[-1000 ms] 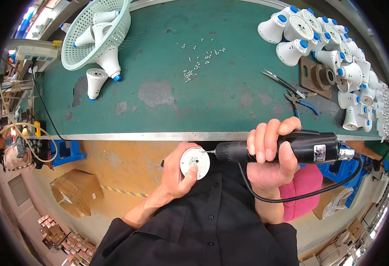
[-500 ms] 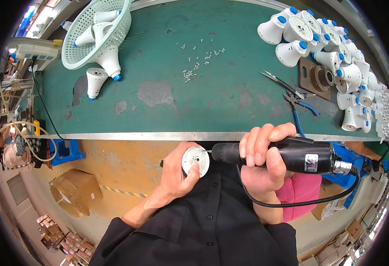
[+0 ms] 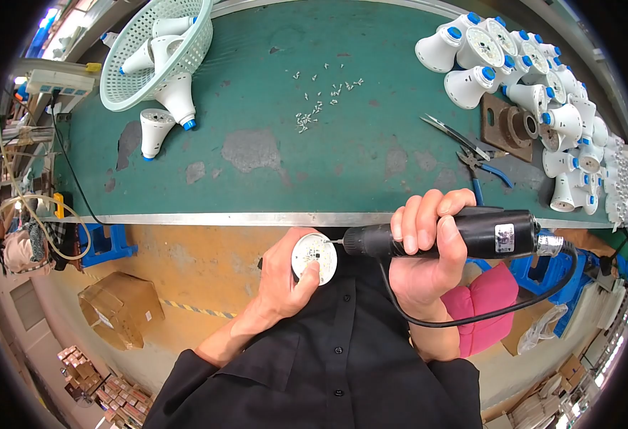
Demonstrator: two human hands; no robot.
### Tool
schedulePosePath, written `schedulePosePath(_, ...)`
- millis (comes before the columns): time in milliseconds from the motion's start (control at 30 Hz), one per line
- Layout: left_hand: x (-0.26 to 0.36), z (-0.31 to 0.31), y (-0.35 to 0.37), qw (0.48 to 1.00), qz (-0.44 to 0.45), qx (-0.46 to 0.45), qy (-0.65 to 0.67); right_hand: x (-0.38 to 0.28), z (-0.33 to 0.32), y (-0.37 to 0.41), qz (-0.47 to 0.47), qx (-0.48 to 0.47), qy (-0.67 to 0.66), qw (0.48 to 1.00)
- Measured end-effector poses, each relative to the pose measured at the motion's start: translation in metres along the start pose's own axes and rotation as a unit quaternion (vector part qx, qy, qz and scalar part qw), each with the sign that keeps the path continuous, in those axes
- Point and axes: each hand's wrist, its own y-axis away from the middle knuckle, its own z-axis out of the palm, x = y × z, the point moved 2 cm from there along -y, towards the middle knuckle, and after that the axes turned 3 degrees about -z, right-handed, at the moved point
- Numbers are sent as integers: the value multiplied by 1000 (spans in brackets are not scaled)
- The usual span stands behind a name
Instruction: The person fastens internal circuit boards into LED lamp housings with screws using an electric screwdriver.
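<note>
My left hand is wrapped round a white lamp housing, its round face with a circuit board turned up and the thumb on that face. My right hand grips a black electric screwdriver, held roughly level. Its thin bit reaches the upper right edge of the round face; whether a screw is under the tip is too small to tell. Both hands are in front of the bench's metal edge. Small screws lie scattered on the green bench top.
A pale green basket of white housings stands at the back left, with another housing beside it. Many blue-tipped housings crowd the right. Tweezers, pliers and a metal fixture lie near them. The screwdriver's cord loops below my right wrist.
The rear of the screwdriver has risen slightly with my right hand, making the tool more level. The lamp housing has shifted slightly up and left.
</note>
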Motion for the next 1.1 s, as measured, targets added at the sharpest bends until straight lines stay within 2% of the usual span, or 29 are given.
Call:
schedulePosePath(800,5,0,-1,1000,12,3,-10,0,1,0,-2,7,-5,1000)
schedulePosePath(1100,3,1,-1,1000,-2,3,17,0,0,-1,-5,-20,-19,1000)
